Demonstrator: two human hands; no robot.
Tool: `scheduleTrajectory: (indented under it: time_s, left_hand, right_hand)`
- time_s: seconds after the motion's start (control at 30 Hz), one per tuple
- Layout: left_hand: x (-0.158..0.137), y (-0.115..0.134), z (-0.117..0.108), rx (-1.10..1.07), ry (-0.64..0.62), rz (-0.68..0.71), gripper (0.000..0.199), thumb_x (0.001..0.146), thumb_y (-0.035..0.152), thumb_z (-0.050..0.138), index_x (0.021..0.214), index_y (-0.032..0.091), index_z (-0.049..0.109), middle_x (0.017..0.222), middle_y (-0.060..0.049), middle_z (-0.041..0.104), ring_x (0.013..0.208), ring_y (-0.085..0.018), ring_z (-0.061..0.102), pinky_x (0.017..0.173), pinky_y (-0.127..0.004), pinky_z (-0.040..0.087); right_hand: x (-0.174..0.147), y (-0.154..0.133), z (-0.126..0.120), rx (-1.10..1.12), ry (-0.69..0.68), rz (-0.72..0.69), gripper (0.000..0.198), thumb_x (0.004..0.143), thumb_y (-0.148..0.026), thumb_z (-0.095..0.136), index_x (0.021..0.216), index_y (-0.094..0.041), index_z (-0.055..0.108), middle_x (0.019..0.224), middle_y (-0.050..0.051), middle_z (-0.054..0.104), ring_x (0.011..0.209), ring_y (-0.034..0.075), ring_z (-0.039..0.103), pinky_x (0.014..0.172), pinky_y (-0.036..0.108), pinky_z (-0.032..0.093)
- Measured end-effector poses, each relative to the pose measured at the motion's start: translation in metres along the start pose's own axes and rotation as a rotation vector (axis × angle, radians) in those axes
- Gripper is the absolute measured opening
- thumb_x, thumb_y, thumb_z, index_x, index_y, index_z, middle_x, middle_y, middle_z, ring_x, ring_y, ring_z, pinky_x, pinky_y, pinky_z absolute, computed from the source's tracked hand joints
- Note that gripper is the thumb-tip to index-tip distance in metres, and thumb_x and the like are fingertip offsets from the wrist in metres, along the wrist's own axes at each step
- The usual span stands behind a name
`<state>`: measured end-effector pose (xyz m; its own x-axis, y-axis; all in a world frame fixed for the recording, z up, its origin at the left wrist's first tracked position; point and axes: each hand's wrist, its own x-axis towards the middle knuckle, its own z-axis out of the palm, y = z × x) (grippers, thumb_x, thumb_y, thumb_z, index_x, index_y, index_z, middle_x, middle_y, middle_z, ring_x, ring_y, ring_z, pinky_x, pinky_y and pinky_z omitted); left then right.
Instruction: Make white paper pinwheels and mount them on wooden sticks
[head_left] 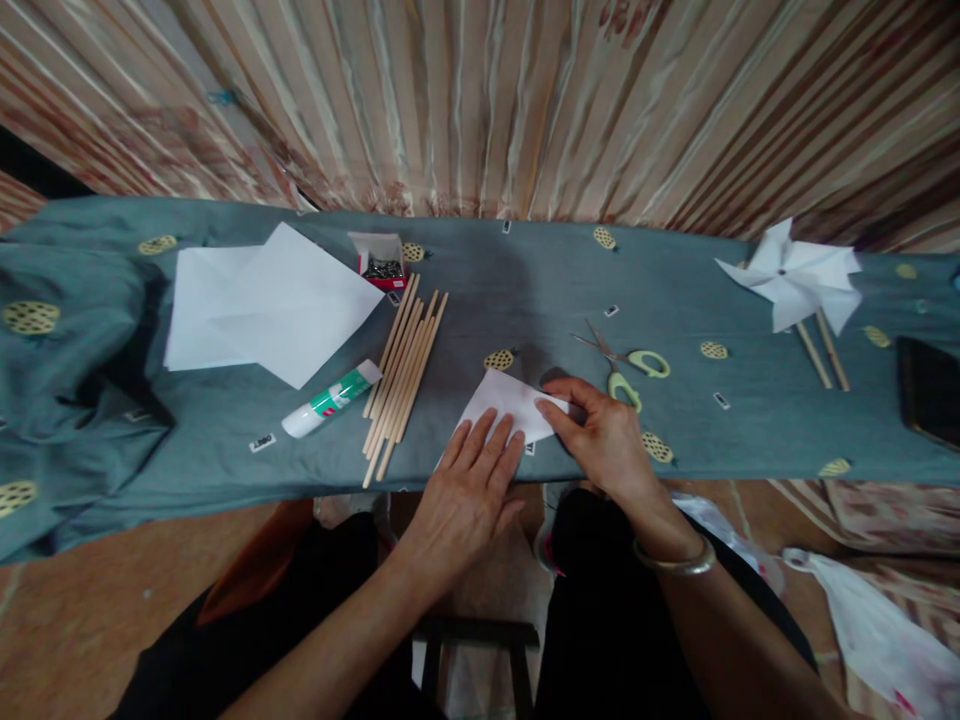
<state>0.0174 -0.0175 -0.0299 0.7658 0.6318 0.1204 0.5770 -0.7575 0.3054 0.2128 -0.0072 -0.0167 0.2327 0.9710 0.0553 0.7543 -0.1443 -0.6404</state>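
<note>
A folded piece of white paper (pixel 491 392) lies near the front edge of the cloth-covered table. My left hand (pixel 469 490) rests flat on it, fingers stretched out. At the paper's right corner, my right hand (pixel 607 430) pinches it between thumb and fingers. Just beyond that hand lie open scissors (pixel 619 362) with light green handles. To the left is a bundle of wooden sticks (pixel 405 380), and beside it a glue stick (pixel 331 398) with a green label.
White paper sheets (pixel 217 310) lie at the left, near a small red-and-white box (pixel 382 265) of dark metal bits. Paper pinwheels (pixel 799 275) on sticks lie at the right, with a dark phone-like object (pixel 930 390) by the edge. A pleated curtain (pixel 480 110) hangs behind.
</note>
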Motion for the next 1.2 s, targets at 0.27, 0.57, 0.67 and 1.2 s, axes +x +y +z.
scheduleTrajectory:
  time_s: [0.27, 0.57, 0.67, 1.2]
  left_hand:
    - [-0.002, -0.001, 0.002, -0.004, 0.004, 0.000, 0.062, 0.089, 0.032, 0.059, 0.142, 0.009, 0.036, 0.152, -0.018, 0.037, 0.144, -0.033, 0.026, 0.114, -0.054, 0.032]
    - [-0.002, -0.001, 0.004, 0.000, 0.004, 0.000, 0.065, 0.087, 0.032, 0.060, 0.142, 0.009, 0.035, 0.152, -0.018, 0.037, 0.144, -0.033, 0.026, 0.114, -0.054, 0.032]
    - [-0.002, -0.002, 0.004, -0.001, 0.009, 0.004, 0.065, 0.087, 0.033, 0.061, 0.142, 0.008, 0.036, 0.152, -0.018, 0.037, 0.144, -0.033, 0.025, 0.114, -0.054, 0.032]
    - [-0.001, -0.002, 0.004, 0.006, -0.011, 0.002, 0.062, 0.088, 0.031, 0.059, 0.142, 0.009, 0.036, 0.152, -0.018, 0.037, 0.144, -0.033, 0.024, 0.114, -0.054, 0.031]
  right_hand:
    - [-0.001, -0.002, 0.000, 0.004, 0.020, -0.009, 0.024, 0.083, -0.036, 0.061, 0.099, -0.021, 0.071, 0.090, 0.004, 0.077, 0.069, 0.018, 0.069, 0.070, 0.029, 0.055]
    - [-0.002, -0.002, 0.000, -0.009, 0.024, 0.005, 0.025, 0.084, -0.036, 0.060, 0.100, -0.020, 0.071, 0.089, 0.005, 0.077, 0.067, 0.017, 0.068, 0.068, 0.030, 0.054]
    - [-0.002, -0.003, -0.001, -0.014, 0.019, 0.011, 0.025, 0.084, -0.035, 0.061, 0.100, -0.020, 0.071, 0.088, 0.005, 0.076, 0.065, 0.017, 0.067, 0.068, 0.029, 0.054]
    - [-0.013, 0.003, 0.005, -0.294, 0.141, -0.278, 0.045, 0.092, -0.039, 0.050, 0.130, -0.016, 0.053, 0.133, 0.016, 0.058, 0.125, 0.030, 0.052, 0.104, 0.049, 0.039]
